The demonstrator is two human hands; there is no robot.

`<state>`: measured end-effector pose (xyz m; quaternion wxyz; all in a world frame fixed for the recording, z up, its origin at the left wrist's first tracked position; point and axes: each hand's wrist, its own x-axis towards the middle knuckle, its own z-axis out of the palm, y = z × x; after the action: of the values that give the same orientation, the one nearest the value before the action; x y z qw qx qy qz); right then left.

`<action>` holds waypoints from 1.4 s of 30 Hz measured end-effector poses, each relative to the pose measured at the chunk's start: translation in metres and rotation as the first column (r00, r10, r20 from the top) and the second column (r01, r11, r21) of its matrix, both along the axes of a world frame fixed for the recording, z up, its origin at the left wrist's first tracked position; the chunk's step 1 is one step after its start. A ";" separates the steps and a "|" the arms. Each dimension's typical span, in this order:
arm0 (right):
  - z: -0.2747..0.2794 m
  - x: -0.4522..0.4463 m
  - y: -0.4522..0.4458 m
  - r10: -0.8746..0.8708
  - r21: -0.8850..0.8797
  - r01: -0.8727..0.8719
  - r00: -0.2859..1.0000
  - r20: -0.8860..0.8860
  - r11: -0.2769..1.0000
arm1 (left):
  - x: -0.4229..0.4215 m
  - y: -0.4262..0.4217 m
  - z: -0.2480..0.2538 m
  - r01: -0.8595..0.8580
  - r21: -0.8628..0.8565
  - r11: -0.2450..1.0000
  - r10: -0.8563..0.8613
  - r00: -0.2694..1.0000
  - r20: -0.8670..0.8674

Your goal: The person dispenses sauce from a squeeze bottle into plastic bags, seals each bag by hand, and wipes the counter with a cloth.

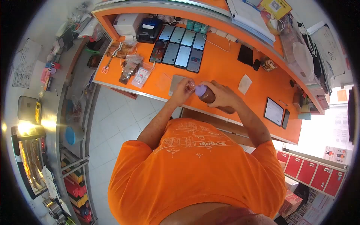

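Nearest, the wearer's orange T-shirt w/ white print (198,168) fills the lower view, both forearms reaching fwd over the edge of the orange worktop (221,48). R hand (222,95) is wrapped round a brown see-through bottle w/ lilac cap (207,95), held tilted above the near edge, cap end toward the other hand. L hand (182,93) is closed, fingertips pinching a small clear item (192,85) right by the cap; exact type too small to tell.

Partly behind L hand, a flat grey rectangular device (175,83) lies on the worktop. To the R, near the edge: a tablet w/ lit white screen (274,111), a dark phone (285,119) just beside it. A bit farther, a white paper slip (245,84) lies R of the bottle. On the L, clear plastic packets (140,76) & scissors w/ red-orange handles (106,69).

Farther back: eight phones in two rows (183,55), some screens lit; a black tablet-like slab (245,55) well to their R; a black boxy printer (149,30) next to a white box (127,24) at back L.
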<state>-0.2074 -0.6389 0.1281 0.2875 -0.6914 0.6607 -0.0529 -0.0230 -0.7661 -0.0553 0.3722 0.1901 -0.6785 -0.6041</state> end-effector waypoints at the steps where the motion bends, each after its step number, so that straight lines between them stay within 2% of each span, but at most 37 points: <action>1: -0.010 -0.002 0.002 -0.037 -0.087 0.041 0.998 0.050 0.995 | 0.002 -0.005 0.000 -0.051 -0.031 0.998 0.052 0.998 0.038; 3: -0.041 -0.013 0.005 -0.134 -0.286 0.194 0.967 0.215 0.938 | 0.009 -0.014 0.007 -0.147 -0.095 0.985 0.157 0.981 0.112; 4: -0.058 -0.018 0.008 -0.169 -0.368 0.279 0.937 0.304 0.887 | 0.013 -0.020 0.002 -0.191 -0.195 0.962 0.226 0.958 0.177; 6: -0.094 -0.031 0.009 -0.209 -0.532 0.393 0.904 0.373 0.750 | 0.023 -0.031 -0.016 -0.245 -0.398 0.884 0.372 0.885 0.281; 7: -0.106 -0.035 0.010 -0.223 -0.602 0.446 0.885 0.410 0.662 | 0.027 -0.029 -0.018 -0.285 -0.453 0.845 0.435 0.859 0.270; 9: -0.115 -0.040 0.014 -0.327 -0.618 0.545 0.837 0.438 0.567 | 0.035 -0.024 -0.024 -0.355 -0.557 0.751 0.552 0.800 0.235; 11: -0.120 -0.041 0.019 -0.395 -0.608 0.635 0.773 0.497 0.476 | 0.038 -0.039 -0.083 -0.335 -0.330 0.883 0.431 0.856 0.284; 13: -0.119 -0.039 0.024 -0.424 -0.579 0.717 0.697 0.578 0.388 | 0.041 -0.039 -0.091 -0.341 0.033 0.939 0.330 0.927 0.178; 15: -0.115 -0.044 0.030 -0.417 -0.702 0.641 0.756 0.505 0.312 | 0.036 -0.019 -0.034 -0.250 0.494 0.832 0.332 0.940 -0.083; 18: -0.086 -0.034 0.027 -0.400 -0.875 0.468 0.830 0.389 0.121 | 0.025 -0.016 0.026 -0.216 0.480 0.850 0.338 0.923 -0.183; 19: -0.067 -0.026 0.021 -0.398 -0.918 0.394 0.849 0.347 0.039 | 0.025 -0.019 0.041 -0.215 0.432 0.876 0.301 0.943 -0.140; 21: -0.021 -0.004 0.011 -0.345 -0.845 0.363 0.910 0.232 0.391 | 0.029 -0.022 0.070 -0.200 0.333 0.921 0.227 0.973 -0.044; 22: -0.006 0.008 0.004 -0.301 -0.768 0.328 0.936 0.184 0.550 | 0.029 -0.020 0.094 -0.119 0.342 0.932 0.151 0.986 -0.068; 24: 0.004 0.036 -0.014 -0.240 -0.597 0.497 0.855 0.459 0.629 | 0.029 -0.013 0.139 0.044 0.355 0.934 -0.001 0.993 -0.120; 25: 0.006 0.042 -0.020 -0.216 -0.494 0.554 0.783 0.584 0.670 | 0.029 -0.010 0.145 0.050 0.330 0.943 -0.019 0.995 -0.094; 27: -0.009 0.039 -0.025 -0.182 -0.527 0.546 0.787 0.590 0.651 | 0.029 -0.008 0.151 0.051 0.279 0.959 -0.042 0.998 -0.041; 31: -0.012 0.041 -0.024 -0.148 -0.588 0.511 0.819 0.554 0.627 | 0.033 0.002 0.142 -0.011 0.365 0.931 0.074 0.985 -0.158; 34: -0.012 0.053 -0.027 -0.156 -0.485 0.571 0.738 0.656 0.662 | 0.040 0.008 0.141 -0.054 0.375 0.925 0.126 0.977 -0.171; 37: -0.002 0.061 -0.033 -0.108 -0.497 0.510 0.766 0.634 0.702 | 0.048 0.008 0.156 -0.046 0.366 0.930 0.124 0.973 -0.193; 40: -0.002 0.074 -0.046 -0.108 -0.397 0.577 0.650 0.752 0.713 | 0.056 0.003 0.161 -0.043 0.390 0.920 0.133 0.969 -0.207; 42: -0.004 0.079 -0.054 -0.110 -0.358 0.524 0.666 0.738 0.772 | 0.061 -0.002 0.156 -0.059 0.356 0.932 0.133 0.973 -0.186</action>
<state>-0.1287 -0.6931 0.1241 0.2852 -0.5412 0.5795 -0.5385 0.0377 -0.7676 0.1002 0.4305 0.2222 -0.5082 -0.7120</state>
